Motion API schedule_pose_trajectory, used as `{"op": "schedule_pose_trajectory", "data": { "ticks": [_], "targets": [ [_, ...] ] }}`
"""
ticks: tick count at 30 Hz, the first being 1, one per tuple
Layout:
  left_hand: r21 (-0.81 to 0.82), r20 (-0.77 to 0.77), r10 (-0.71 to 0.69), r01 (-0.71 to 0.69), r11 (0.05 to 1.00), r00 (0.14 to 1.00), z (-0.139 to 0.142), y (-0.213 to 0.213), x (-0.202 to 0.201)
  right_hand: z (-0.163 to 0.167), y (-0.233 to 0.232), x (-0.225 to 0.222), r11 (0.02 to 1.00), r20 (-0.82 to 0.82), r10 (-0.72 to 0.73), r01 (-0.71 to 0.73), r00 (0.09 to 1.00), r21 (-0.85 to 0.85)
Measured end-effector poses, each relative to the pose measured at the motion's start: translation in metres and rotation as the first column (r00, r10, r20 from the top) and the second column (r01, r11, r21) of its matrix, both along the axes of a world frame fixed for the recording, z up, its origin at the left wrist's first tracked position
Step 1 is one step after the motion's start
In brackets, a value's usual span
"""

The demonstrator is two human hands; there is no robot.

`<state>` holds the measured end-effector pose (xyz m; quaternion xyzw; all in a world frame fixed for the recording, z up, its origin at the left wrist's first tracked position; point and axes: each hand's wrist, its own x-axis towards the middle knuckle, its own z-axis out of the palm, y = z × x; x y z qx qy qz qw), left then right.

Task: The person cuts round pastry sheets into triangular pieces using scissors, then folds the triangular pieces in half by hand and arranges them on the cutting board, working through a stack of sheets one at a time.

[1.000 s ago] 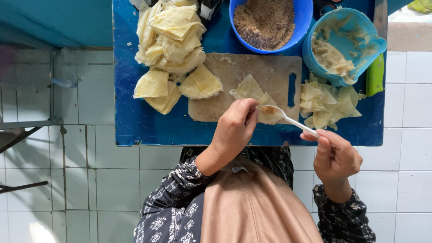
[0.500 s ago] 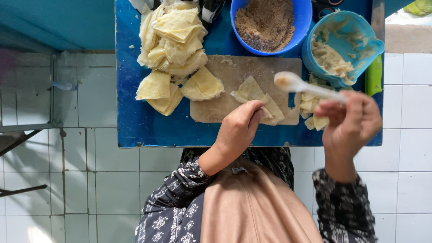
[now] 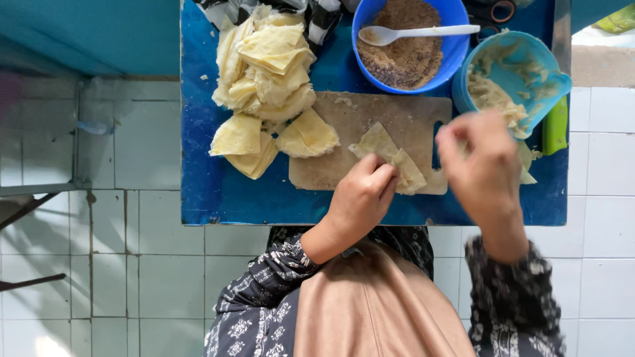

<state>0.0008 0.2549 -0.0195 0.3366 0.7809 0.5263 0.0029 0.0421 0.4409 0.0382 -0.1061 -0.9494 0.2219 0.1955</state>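
White plastic spoon [image 3: 423,31] now lying in round blue bowl of brown crumbs [image 3: 405,43], upper centre; right hand [image 3: 479,165] blurring, grip unclear. Left hand [image 3: 360,198] fingers pressing pale thin dough sheet [image 3: 390,155] on worn wooden board [image 3: 344,142], blue tabletop [image 3: 198,152] over white tiled floor [image 3: 132,264].

Cutting board [image 3: 331,162] centre of frame on table [image 3: 198,172], w/ folded wrapper [image 3: 387,155] on its right half. Wrapper pile [image 3: 264,79] upper left. Bowl of crumbs [image 3: 403,66] above board, spoon [image 3: 417,32] in it. Paste tub [image 3: 509,86] upper right.
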Motion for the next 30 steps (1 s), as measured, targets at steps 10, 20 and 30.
{"op": "schedule_pose_trajectory", "data": {
  "ticks": [10, 20, 30],
  "targets": [
    [-0.123, -0.027, 0.002, -0.005, 0.992, 1.000, -0.011, 0.011, -0.007, -0.034, -0.013, 0.033, 0.937, 0.262, 0.058, 0.038, 0.963, -0.348],
    [-0.129, -0.017, 0.001, -0.004, 0.992, 1.000, -0.003, 0.013, -0.004, -0.048, -0.011, 0.031, 0.828, 0.113, 0.089, -0.010, 0.990, -0.561],
    [-0.125, -0.147, -0.114, 0.095, 0.988, 0.983, 0.001, 0.001, -0.009, -0.032, -0.012, 0.038, 0.940, 0.018, 0.342, -0.341, 0.940, -0.031]
  ]
}}
